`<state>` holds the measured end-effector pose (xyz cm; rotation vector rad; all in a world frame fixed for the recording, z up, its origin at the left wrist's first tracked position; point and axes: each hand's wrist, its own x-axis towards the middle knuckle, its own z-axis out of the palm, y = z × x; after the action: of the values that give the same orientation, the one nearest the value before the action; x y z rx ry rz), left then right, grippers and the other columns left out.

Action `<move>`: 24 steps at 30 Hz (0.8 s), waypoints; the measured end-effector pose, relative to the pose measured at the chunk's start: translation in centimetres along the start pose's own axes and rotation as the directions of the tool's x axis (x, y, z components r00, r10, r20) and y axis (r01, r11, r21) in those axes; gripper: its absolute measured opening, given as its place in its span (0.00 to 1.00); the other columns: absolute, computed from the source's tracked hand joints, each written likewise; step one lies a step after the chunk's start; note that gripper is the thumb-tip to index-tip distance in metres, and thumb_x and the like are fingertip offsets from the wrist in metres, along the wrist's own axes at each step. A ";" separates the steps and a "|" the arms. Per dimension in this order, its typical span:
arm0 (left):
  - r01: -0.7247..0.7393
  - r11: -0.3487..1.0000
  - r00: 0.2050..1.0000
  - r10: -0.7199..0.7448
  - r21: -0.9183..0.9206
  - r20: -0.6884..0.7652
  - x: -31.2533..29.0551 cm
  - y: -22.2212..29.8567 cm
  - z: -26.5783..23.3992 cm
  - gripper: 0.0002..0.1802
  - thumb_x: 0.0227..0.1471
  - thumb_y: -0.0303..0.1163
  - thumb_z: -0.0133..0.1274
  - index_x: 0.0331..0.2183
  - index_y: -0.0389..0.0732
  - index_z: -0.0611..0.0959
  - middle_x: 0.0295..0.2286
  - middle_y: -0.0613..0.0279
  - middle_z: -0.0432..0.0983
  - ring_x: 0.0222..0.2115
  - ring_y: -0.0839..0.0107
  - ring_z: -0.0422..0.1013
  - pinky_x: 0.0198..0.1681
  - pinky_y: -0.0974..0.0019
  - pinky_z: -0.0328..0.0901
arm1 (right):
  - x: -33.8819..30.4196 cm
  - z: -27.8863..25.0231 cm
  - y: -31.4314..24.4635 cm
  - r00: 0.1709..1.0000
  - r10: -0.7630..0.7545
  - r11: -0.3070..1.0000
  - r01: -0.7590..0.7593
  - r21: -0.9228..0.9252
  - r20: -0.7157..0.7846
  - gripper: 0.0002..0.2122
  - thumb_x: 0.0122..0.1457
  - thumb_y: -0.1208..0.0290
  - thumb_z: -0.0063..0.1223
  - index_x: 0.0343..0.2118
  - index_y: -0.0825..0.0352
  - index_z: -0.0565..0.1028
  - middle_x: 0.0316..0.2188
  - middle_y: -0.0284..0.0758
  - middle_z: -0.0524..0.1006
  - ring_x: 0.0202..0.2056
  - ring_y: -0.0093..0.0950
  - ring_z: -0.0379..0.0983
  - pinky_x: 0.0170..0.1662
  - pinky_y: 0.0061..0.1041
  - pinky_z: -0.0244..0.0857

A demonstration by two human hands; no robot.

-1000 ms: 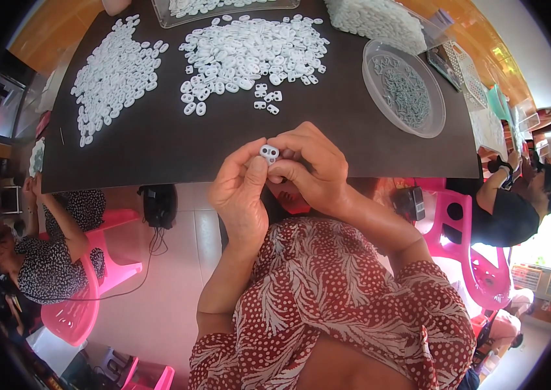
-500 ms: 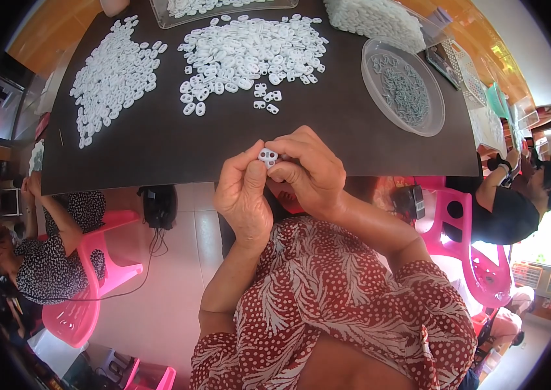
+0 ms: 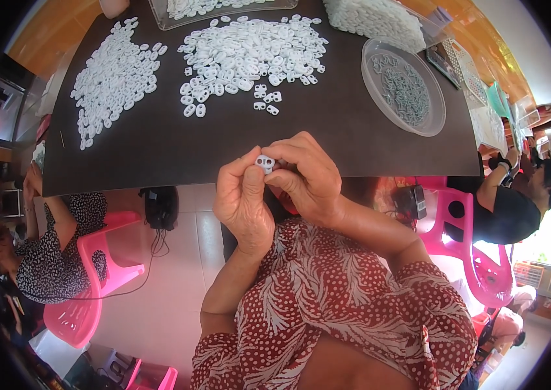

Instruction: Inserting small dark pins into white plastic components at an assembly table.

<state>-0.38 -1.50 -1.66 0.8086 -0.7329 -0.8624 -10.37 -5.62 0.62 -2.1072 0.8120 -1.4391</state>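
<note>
White two-holed piece (image 3: 264, 160) is the one to watch here. Dark table (image 3: 145, 140), big white pile (image 3: 256, 49), round dish (image 3: 372, 81) of small greyish bits: all unchanged over the last second. Left hand (image 3: 244, 203) and right hand (image 3: 314, 177) have drifted slightly toward the body, fingertips and thumbs pinching the piece between them by the table's near edge. So it's still being worked, not set down. Can't make out its underside, tbh.

The fingers (image 3: 253, 184) partly hide the small white piece (image 3: 264, 162), and the top edge crops a clear tray (image 3: 178, 24).
</note>
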 end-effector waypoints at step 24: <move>-0.135 0.983 0.990 0.140 0.125 -0.032 -0.1 -1.1 1.0 0.10 0.58 0.31 0.46 0.35 0.33 0.74 0.29 0.66 0.68 0.28 0.81 0.63 0.33 0.77 0.60 | -0.2 1.2 1.3 0.975 -0.193 0.980 0.187 -0.070 -0.110 0.09 0.49 0.81 0.54 0.34 0.75 0.70 0.28 0.43 0.72 0.24 0.34 0.66 0.26 0.26 0.62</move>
<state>-1.64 -2.13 -2.18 0.8717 -0.8022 -0.6797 -9.55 -6.36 -0.74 -2.2126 0.7191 -1.6700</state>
